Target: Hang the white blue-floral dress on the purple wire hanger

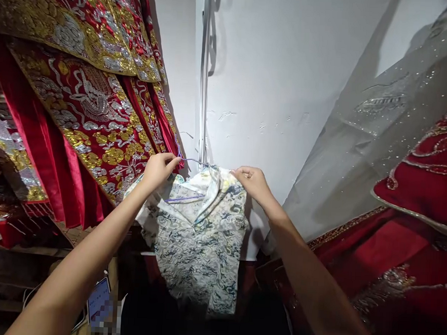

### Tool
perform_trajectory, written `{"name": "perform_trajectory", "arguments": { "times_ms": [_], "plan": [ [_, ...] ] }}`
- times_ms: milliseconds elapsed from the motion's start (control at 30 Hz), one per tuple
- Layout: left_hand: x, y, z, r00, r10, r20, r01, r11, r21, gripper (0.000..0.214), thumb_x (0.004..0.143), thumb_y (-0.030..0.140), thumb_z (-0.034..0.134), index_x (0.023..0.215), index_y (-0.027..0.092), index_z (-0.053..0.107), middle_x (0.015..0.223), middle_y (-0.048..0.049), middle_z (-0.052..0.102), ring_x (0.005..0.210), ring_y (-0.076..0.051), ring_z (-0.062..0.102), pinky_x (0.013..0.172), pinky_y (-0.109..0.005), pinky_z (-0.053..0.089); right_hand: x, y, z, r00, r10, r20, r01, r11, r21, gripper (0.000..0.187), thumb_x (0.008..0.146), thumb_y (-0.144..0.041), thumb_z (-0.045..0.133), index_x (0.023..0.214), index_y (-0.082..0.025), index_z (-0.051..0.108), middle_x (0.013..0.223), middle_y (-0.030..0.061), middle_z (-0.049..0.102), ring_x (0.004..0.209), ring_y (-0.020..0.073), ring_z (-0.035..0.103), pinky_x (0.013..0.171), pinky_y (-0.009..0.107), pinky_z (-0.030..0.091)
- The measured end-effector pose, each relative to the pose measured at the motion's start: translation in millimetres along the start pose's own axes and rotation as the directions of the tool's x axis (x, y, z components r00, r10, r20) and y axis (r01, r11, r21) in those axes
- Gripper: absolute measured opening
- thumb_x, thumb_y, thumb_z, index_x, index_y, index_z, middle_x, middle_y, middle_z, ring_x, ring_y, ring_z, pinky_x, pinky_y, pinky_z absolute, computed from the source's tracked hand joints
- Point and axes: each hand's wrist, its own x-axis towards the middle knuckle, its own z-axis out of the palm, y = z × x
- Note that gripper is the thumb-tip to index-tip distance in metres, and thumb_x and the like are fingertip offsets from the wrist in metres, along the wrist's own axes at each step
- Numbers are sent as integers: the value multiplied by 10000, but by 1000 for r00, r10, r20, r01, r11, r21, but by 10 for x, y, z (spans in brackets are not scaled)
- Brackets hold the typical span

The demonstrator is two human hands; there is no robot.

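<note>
A patterned V-neck blouse (201, 245), cream with blue-green and yellow swirls, hangs in front of me from a thin purple clothes hanger (185, 199). The hanger's lower bar shows through the neck opening. My left hand (159, 170) is closed, thumb and finger pinching the hanger wire near its hook, above the blouse's left shoulder. On the other side, my right hand (253, 182) pinches the blouse's fabric at the right shoulder; whether hanger wire lies under those fingers is hidden. The collar is partly folded over.
Red garments with gold and silver embroidery (96, 98) hang at the left. At the right are a sheer glittery cloth (358, 143) and a red embroidered garment (423, 171). Behind stands a white wall (265, 65) with a metal pole (204, 78). A lit phone (99, 300) lies lower left.
</note>
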Motion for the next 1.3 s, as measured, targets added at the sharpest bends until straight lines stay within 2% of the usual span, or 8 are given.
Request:
{"name": "perform_trajectory", "arguments": {
  "times_ms": [200, 400, 533, 667, 867, 1033, 1167, 1300],
  "plan": [
    [44, 313, 289, 988, 142, 66, -132, 982, -137, 346, 941, 419, 504, 825, 172, 717, 788, -62, 681, 747, -203, 585, 725, -306, 409, -276, 351, -400, 977, 135, -165, -107, 980, 167, 353, 710, -493, 771, 705, -146, 707, 652, 12, 633, 604, 139, 522, 543, 237, 377],
    [-918, 371, 727, 966, 214, -147, -238, 956, -174, 306, 901, 297, 584, 1195, 226, 628, 1258, -143, 569, 1216, -316, 486, 1051, -490, 344, -728, 522, -361, 970, 228, -87, -193, 936, 293, 350, 731, -497, 767, 688, -161, 674, 612, -3, 607, 551, 124, 504, 518, 235, 381],
    [-1637, 272, 1179, 920, 274, 279, -226, 955, -192, 294, 935, 219, 475, 1203, 225, 594, 1148, -124, 640, 1130, -292, 560, 997, -494, 419, -646, 574, -224, 978, 179, -107, -148, 957, 251, 354, 729, -500, 765, 666, -166, 663, 641, -7, 601, 614, 129, 512, 580, 241, 408],
    [-2031, 193, 1480, 907, 184, 380, -152, 982, -113, 349, 896, 181, 494, 1240, 196, 551, 1183, -138, 647, 1211, -306, 545, 1117, -581, 331, -538, 688, -154, 967, 215, -139, -175, 951, 254, 389, 701, -528, 766, 735, -154, 666, 662, -5, 608, 626, 130, 504, 610, 251, 403],
    [-2420, 232, 1501, 971, 170, 168, -129, 964, -232, 268, 929, 145, 432, 1048, 268, 639, 1054, -98, 648, 1181, -300, 536, 1076, -583, 391, -1154, 868, 309, 694, 98, -713, -76, 995, 63, 352, 802, -385, 686, 1089, -211, 583, 911, 27, 599, 707, 156, 503, 663, 273, 432],
    [-2783, 279, 1573, 971, -187, -151, 143, 955, -261, 198, 914, 227, 522, 969, 301, 698, 1221, -142, 494, 1170, -361, 490, 942, -629, 440, -2255, 1135, 1312, 939, 286, -191, -248, 949, 196, 135, 863, -397, 585, 873, -262, 582, 762, 33, 602, 714, 244, 587, 656, 364, 487],
    [-2805, 393, 1529, 949, -312, 37, 292, 834, -468, 263, 962, 304, 454, 1063, 296, 696, 1129, -132, 512, 1072, -306, 564, 912, -513, 506, -2527, 1226, 1849, 934, 348, -80, -326, 922, 209, 178, 799, -372, 650, 897, -263, 549, 708, 2, 565, 621, 218, 536, 597, 347, 452],
    [-2665, 538, 1400, 933, -297, 203, 360, 778, -515, 312, 977, 335, 422, 1108, 300, 702, 971, -97, 577, 953, -278, 609, 846, -443, 527, -2377, 1137, 1832, 918, 397, -26, -384, 902, 196, 177, 812, -345, 625, 753, -233, 501, 589, -42, 420, 550, 162, 418, 536, 285, 351]
  ]
}}
